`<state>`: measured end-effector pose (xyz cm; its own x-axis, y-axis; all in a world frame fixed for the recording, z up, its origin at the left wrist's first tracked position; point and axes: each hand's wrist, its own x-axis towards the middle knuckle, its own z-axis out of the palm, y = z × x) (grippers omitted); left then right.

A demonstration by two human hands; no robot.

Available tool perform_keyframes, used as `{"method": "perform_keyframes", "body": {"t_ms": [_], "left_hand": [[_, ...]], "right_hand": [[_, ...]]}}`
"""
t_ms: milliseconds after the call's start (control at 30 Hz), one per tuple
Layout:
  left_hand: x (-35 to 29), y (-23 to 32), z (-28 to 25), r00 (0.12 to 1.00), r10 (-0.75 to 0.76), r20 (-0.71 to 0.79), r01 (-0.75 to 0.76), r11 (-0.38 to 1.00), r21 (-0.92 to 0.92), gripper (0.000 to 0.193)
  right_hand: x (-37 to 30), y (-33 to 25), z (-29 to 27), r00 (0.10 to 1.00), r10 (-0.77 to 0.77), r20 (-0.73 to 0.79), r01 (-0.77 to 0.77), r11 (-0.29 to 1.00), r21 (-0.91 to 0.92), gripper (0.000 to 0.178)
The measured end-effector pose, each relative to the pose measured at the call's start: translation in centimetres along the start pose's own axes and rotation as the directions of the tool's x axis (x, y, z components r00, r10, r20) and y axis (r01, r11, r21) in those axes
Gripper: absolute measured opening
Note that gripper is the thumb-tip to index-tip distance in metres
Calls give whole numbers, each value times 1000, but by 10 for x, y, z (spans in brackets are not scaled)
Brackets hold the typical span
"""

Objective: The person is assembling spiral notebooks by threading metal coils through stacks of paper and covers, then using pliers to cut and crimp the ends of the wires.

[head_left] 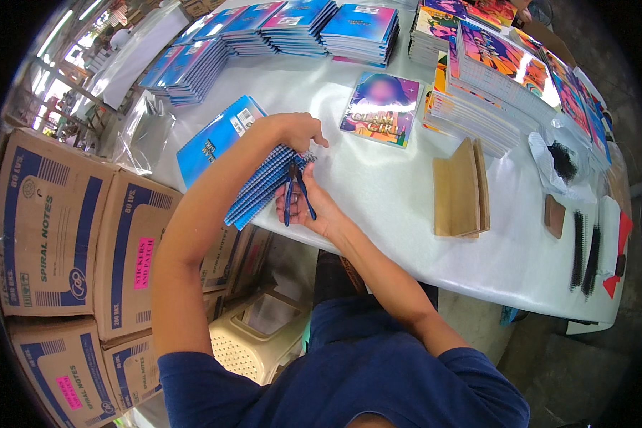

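My left hand [297,130] grips the top of a stack of blue spiral notebooks [260,187], held on edge at the near side of the white table [378,192]. My right hand [310,207] holds blue-handled pliers [297,187] with the jaws at the wire spiral of the stack. Another blue spiral notebook [217,137] lies flat on the table just left of the stack. A single pink and purple notebook [381,108] lies flat beyond my hands.
Stacks of blue notebooks [292,28] line the far edge and colourful stacks [492,78] the right. Brown card sheets [460,189], black spiral coils [585,250] and a clear bag [560,160] lie at right. Cardboard boxes [71,235] and a cream plastic basket [257,342] stand at left below.
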<state>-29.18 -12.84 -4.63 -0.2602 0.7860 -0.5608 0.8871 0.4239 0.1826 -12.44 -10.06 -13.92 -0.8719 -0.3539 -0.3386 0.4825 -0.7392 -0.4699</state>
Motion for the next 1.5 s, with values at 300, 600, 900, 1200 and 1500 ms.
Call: {"method": "perform_keyframes", "body": {"t_ms": [300,600,900,1200,1500], "left_hand": [[-3,8,0,1000,19,-20,-19,999,39,62],[0,12,1,997,69,-47,-67,996,53,69],[6,13,2,999,-22,30,21,999,36,72],[18,10,17,998,51,-31,-49,995,82,75],[16,15,19,998,65,-18,-64,997,50,77]], "right_hand": [[14,-4,-5,998,27,56,-35,988,149,75],[1,-2,-3,997,19,-81,-11,996,91,81],[2,-7,-3,998,52,-39,-48,993,105,80],[8,-4,-24,977,101,186,-139,969,205,77],[-5,-3,-15,988,132,-83,-125,988,92,84]]}}
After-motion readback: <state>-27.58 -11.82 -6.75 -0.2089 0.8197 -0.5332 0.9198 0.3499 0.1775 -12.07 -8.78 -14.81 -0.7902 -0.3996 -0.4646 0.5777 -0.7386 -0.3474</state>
